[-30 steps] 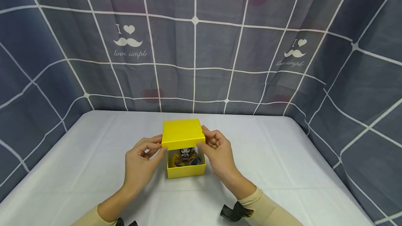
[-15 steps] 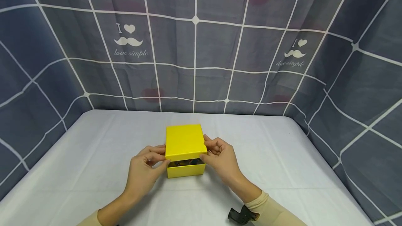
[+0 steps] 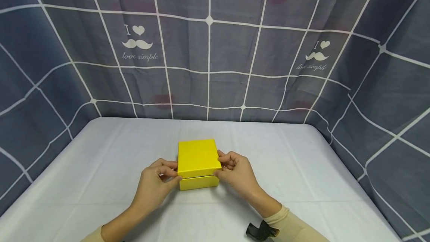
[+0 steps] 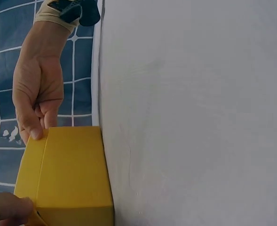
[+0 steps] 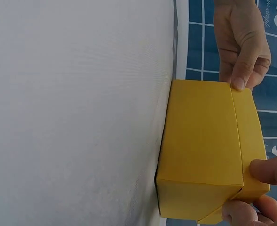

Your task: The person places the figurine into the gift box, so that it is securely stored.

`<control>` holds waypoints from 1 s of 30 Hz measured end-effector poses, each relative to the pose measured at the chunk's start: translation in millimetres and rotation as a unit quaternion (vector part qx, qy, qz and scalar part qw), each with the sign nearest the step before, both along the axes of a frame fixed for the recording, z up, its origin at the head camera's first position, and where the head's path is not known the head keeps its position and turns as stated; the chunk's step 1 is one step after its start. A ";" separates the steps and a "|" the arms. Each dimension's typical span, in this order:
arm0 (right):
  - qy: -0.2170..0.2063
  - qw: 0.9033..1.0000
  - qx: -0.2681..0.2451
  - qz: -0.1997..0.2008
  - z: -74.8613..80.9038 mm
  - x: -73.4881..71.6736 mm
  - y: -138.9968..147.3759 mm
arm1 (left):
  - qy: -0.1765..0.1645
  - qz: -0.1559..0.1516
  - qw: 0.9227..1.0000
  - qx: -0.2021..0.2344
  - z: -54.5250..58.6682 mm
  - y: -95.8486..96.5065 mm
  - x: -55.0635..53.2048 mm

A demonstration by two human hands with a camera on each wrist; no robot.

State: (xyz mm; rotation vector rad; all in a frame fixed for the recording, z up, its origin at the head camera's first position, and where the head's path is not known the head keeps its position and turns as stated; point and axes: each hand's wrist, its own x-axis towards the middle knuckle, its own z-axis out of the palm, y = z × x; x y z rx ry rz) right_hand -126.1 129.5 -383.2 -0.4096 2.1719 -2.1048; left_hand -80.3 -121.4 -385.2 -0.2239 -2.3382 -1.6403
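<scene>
A yellow square box (image 3: 199, 184) stands on the white table, and its matching yellow lid (image 3: 199, 157) sits over the top with a thin dark seam along the front. My left hand (image 3: 156, 181) pinches the lid at its left side, thumb at the front corner. On the opposite side my right hand (image 3: 239, 173) grips the lid the same way, thumb near the front right corner. In the right wrist view the lid (image 5: 252, 141) fits down over the box (image 5: 201, 132), slightly skewed at the near corner. Whatever lies inside is hidden.
A white cloth covers the table (image 3: 134, 137). Grey-blue curtains (image 3: 188, 47) with white grid lines enclose the back and both sides. A black strap device (image 3: 262, 230) is worn at the right sleeve.
Both hands have lowered the lid onto the box, moving it down and toward the front. The opening, where small figures showed a second ago, has closed to a thin seam.
</scene>
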 end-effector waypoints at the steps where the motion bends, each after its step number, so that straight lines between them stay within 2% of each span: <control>1: 0.000 1.000 -0.001 0.002 0.2 0.6 0.5 | -0.002 -0.002 1.000 -0.001 0.6 -0.1 0.5; 13: 0.005 1.000 0.001 0.015 -2.7 4.6 3.7 | -0.023 -0.012 0.999 -0.027 0.7 -1.4 4.4; 20: -0.016 1.000 -0.002 0.005 -5.4 7.8 2.0 | -0.036 -0.008 0.998 -0.046 -1.4 -1.9 3.4; 30: -0.021 1.000 -0.002 0.000 -9.9 8.5 -0.7 | -0.056 -0.016 0.997 -0.058 -2.8 -2.1 2.2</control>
